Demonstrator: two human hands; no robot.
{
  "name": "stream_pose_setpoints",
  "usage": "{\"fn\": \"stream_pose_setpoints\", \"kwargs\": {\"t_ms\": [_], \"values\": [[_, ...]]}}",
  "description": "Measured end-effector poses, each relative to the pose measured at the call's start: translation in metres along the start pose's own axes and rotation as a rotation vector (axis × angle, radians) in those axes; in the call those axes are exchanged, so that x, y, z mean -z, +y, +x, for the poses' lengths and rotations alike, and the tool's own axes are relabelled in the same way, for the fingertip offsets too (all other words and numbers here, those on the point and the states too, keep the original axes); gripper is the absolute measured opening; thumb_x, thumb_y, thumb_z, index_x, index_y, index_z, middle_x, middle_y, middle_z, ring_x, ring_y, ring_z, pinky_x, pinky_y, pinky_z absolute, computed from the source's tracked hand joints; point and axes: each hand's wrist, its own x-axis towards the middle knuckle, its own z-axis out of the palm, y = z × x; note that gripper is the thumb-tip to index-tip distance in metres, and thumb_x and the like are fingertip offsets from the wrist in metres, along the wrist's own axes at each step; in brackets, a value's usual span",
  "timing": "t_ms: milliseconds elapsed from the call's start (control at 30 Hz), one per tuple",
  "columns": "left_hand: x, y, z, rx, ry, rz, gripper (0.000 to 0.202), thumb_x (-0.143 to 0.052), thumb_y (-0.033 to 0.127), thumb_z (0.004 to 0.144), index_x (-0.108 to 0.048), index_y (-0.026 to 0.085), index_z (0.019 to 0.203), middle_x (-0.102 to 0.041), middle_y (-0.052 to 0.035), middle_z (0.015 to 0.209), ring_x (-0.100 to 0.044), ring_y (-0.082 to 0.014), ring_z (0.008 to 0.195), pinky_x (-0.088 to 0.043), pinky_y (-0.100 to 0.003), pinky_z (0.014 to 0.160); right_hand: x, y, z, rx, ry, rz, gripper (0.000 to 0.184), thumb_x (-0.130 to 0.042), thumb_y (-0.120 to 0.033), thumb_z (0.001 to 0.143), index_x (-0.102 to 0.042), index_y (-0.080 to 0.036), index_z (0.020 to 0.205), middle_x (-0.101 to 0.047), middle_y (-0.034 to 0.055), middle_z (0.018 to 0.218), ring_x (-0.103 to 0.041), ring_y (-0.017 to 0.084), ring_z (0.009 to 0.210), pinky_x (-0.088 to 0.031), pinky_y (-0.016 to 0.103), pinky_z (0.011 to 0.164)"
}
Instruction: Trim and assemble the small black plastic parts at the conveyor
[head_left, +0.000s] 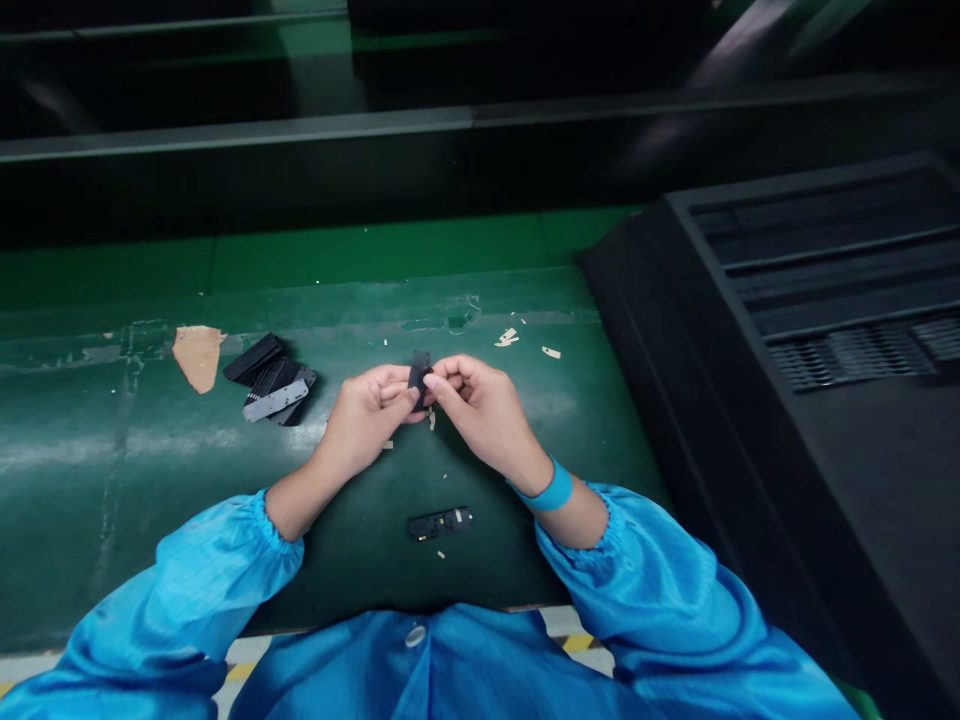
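Both my hands meet over the green work surface and pinch one small black part between their fingertips. My left hand grips it from the left, fingers curled. My right hand grips it from the right; a blue band sits on that wrist. Another small black part lies flat on the surface just below my hands, near my body. A pile of several similar black and grey parts lies to the left of my left hand.
A large black tray or bin fills the right side. A tan scrap and small pale bits lie on the surface. A dark conveyor rail runs across the back.
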Motion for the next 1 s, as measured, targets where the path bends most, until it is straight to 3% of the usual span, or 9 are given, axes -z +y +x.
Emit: {"fn": "stream_pose_setpoints", "kwargs": {"t_ms": [667,1000], "values": [[-0.0012,-0.0026,-0.0023,-0.04,-0.028,0.031,0.035,-0.08,0.04,0.08,-0.068,0.015,0.101,-0.079,-0.0036,0.085,-0.076,-0.0169,0.079,-0.065,-0.033,0.082,-0.0026,0.0003,-0.0007,0.054,0.058,-0.025,0.012,-0.061,-0.028,0.091,-0.064,-0.021,0.081,-0.067,0.0016,0.078,-0.058,0.013,0.063,-0.048,0.026,0.061],[-0.003,-0.0046,-0.0043,-0.084,-0.033,0.024,0.028,-0.079,0.033,0.081,-0.067,0.015,0.099,-0.079,-0.0036,0.084,-0.076,-0.0156,0.077,-0.063,-0.028,0.077,-0.0015,-0.0003,-0.0008,0.03,0.059,0.028,0.011,-0.065,-0.028,0.087,-0.066,-0.02,0.079,-0.068,0.0016,0.079,-0.056,0.011,0.06,-0.046,0.025,0.058]]}}
